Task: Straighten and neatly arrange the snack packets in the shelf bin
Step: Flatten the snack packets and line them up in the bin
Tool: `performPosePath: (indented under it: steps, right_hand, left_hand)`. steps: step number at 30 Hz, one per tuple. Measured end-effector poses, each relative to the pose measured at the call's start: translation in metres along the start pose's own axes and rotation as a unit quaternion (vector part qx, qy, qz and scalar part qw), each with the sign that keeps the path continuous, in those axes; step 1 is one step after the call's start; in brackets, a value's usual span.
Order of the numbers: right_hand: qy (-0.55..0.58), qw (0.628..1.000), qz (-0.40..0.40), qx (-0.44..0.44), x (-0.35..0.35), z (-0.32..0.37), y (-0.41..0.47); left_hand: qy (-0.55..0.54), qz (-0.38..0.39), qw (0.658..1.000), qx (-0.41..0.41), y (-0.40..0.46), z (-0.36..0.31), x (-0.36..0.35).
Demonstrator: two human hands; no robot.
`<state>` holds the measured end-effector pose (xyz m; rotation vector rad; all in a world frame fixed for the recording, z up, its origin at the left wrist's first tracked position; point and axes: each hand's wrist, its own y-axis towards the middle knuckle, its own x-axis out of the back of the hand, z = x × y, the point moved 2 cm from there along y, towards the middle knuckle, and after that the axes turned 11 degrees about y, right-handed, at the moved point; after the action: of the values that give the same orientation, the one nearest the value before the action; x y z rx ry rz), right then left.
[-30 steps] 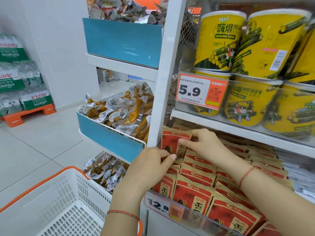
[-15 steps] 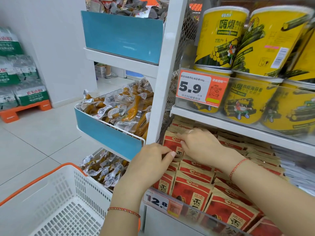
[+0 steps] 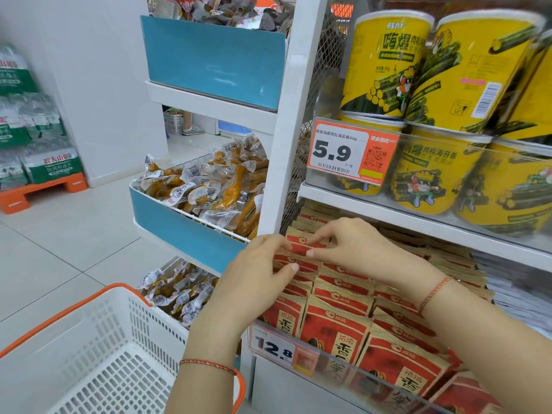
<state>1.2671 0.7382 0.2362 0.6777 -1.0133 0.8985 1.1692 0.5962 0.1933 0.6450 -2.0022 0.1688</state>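
Rows of red and tan snack packets [image 3: 337, 297] fill the lower shelf bin behind a clear front lip [image 3: 331, 369] with a 12.8 price tag. My left hand [image 3: 254, 282] grips the left ends of the packets in the left row, thumb on top. My right hand [image 3: 349, 246] pinches the top edge of one red packet [image 3: 301, 248] at the back of that row, thumb below and fingers above. The packet lies low, level with its neighbours.
Yellow seaweed-roll tubs [image 3: 418, 85] stand on the shelf above, behind a 5.9 tag. A white upright post [image 3: 286, 144] borders the bin on the left. Blue-fronted bins of chicken-feet packs [image 3: 206, 189] hang further left. A white and orange basket [image 3: 98, 354] sits below my left arm.
The red packet held upright a second ago has been pushed down and back into the row. Both hands moved a little toward the back of the bin.
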Motion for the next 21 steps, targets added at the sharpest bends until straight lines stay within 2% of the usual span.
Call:
performPosePath:
  steps: [4,9,13,15,17,21]
  right_hand:
    - [-0.006,0.998,0.048,-0.033,-0.007,0.006,-0.003]
    - [-0.077,0.995,-0.068,-0.010,-0.015,0.011,-0.003]
    - [-0.096,0.976,-0.178,0.082,-0.010,0.023,-0.019]
    - [-0.067,0.957,-0.250,0.133,-0.002,0.031,-0.030]
    - [-0.020,0.928,-0.328,0.173,0.013,0.038,-0.039]
    - [0.170,0.886,-0.383,0.196,0.053,0.048,-0.059]
  left_hand:
    - [0.029,0.016,0.999,0.030,0.000,0.004,0.001]
    - [0.029,0.013,0.998,0.046,-0.003,0.004,0.005]
    - [-0.026,-0.105,0.994,0.029,-0.002,0.006,0.010]
    - [-0.093,-0.164,0.982,0.019,-0.003,0.005,0.012]
    - [-0.165,-0.185,0.969,0.015,-0.004,-0.001,0.014]
    - [-0.300,-0.185,0.935,-0.026,-0.007,-0.015,0.017]
